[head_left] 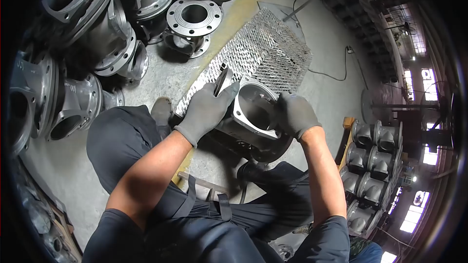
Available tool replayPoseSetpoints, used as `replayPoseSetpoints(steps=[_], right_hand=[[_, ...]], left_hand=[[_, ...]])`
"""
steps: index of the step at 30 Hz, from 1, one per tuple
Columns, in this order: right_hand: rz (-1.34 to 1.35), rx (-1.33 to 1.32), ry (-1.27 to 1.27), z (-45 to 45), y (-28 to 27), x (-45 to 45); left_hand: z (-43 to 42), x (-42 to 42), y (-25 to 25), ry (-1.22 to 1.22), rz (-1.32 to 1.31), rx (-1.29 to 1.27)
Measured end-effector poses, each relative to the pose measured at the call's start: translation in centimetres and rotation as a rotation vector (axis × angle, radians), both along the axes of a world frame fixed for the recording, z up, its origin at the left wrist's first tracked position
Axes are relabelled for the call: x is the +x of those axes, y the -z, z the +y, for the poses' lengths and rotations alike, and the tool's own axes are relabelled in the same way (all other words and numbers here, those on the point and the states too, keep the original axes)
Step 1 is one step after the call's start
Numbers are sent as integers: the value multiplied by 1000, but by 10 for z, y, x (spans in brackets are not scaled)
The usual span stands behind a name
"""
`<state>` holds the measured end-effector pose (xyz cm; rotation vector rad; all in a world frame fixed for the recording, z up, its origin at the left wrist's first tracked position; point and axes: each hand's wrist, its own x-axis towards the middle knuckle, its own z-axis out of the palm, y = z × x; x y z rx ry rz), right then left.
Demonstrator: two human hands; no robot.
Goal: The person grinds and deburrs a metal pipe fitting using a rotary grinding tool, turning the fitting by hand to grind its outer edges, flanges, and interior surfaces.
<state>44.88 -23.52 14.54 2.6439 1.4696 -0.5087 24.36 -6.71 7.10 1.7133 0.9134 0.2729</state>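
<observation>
A grey metal valve body (253, 134) stands between my knees at the near end of an expanded-metal mesh stand (287, 61). Its wide round opening, with a bright machined face (242, 109), is turned up toward me. My left hand (207, 112), in a grey glove, is closed on the valve body's left side, beside a flange edge (223, 81). My right hand (296, 113), also gloved, is curled at the right edge of the opening. Its fingertips are hidden in shadow, and I cannot make out what they hold.
Flanged castings (87, 34) are piled on the left, and one flanged pipe piece (195, 14) stands upright nearby. More castings (370, 160) sit stacked on the right by a wooden post (347, 131). A cable (336, 78) crosses the concrete floor.
</observation>
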Motion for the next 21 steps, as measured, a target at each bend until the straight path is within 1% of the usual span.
replayPoseSetpoints(steps=[3, 4, 6, 10, 14, 16, 17, 19, 21], right_hand=[[4, 18, 27, -2, 2, -2], [-7, 24, 19, -2, 1, -2], [-6, 39, 18, -3, 2, -1], [-22, 48, 20, -4, 6, -1], [3, 48, 53, -4, 1, -4], [-27, 55, 13, -5, 2, -3], [-27, 55, 13, -4, 2, -3], [-19, 32, 1, -4, 0, -4], [-24, 40, 8, -4, 0, -5]], left_hand=[[0, 1, 7, 21, -54, 25], [0, 1, 2, 20, -57, 25], [0, -1, -10, -2, -35, -87], [1, -1, -8, 17, -9, -72], [1, -1, -3, 35, -21, -13], [0, 0, 9, 36, -15, -8], [0, 0, 19, 62, -56, 93], [0, -1, 29, 88, -95, 194], [1, 0, 30, 103, -49, 165]])
